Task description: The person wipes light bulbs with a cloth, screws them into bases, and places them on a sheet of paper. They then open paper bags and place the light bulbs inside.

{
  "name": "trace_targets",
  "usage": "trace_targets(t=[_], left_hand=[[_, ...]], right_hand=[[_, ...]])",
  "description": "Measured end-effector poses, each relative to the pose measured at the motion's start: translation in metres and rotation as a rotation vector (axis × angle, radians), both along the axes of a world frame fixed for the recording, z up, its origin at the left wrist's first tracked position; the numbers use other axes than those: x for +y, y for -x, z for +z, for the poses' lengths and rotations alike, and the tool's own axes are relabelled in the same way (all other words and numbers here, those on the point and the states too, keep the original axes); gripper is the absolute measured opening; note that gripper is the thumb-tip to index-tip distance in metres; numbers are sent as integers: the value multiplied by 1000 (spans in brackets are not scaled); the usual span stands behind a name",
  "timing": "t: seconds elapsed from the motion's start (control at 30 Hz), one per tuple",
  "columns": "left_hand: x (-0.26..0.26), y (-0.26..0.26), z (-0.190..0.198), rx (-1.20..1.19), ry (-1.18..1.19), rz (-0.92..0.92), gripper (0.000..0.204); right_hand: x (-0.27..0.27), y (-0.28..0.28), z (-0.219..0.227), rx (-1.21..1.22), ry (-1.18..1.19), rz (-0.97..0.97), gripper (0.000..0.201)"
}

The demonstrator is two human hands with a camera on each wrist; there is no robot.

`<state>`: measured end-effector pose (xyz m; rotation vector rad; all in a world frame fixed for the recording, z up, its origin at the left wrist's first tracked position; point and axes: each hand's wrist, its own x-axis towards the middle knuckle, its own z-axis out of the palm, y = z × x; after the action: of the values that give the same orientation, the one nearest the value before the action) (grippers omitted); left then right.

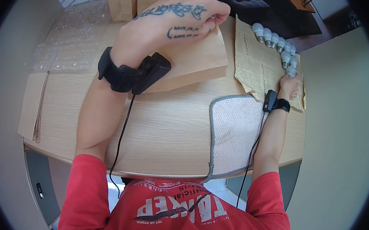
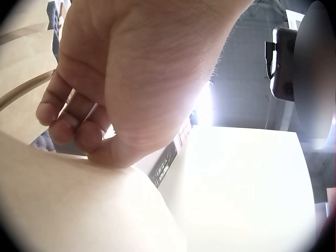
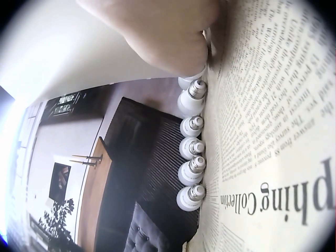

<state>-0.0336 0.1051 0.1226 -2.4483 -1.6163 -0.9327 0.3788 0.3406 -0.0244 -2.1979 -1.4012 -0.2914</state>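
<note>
My left hand (image 1: pixel 173 26) grips the upper edge of a brown paper bag (image 1: pixel 197 58) that stands on the table. In the left wrist view the thumb presses on the bag's paper edge (image 2: pixel 63 184), with the curled fingers beyond it. At the right, my right hand (image 1: pixel 290 86) has its fingers around the nearest light bulb (image 1: pixel 290 71). That bulb is mostly covered by the hand in the right wrist view. Several more white light bulbs (image 3: pixel 190 173) with metal screw bases lie in a row on a newsprint-patterned paper sheet (image 1: pixel 253 55).
More brown paper bags (image 1: pixel 120 1) stand at the back. Clear bubble wrap (image 1: pixel 72 43) lies at the left, with flat folded paper bags (image 1: pixel 32 104) in front of it. A pale mat with a grey border (image 1: pixel 234 131) reaches the table's front edge, beneath the right forearm.
</note>
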Motion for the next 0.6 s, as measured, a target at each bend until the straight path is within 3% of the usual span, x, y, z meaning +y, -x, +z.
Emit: trace_targets(t=[0.2, 0.37, 0.47, 0.6], left_hand=[[1, 1, -2, -5, -12, -1, 4], [0, 3, 1, 3, -18, -21, 4], [0, 3, 3, -11, -34, -67, 4], [-1, 3, 2, -2, -6, -26, 4]], right_hand=[[3, 3, 15, 60, -142, 127, 44], [-4, 28, 64, 124, -234, 274, 47], [-8, 48, 95, 403, -233, 473, 43], [-49, 94, 132, 770, -43, 973, 33]])
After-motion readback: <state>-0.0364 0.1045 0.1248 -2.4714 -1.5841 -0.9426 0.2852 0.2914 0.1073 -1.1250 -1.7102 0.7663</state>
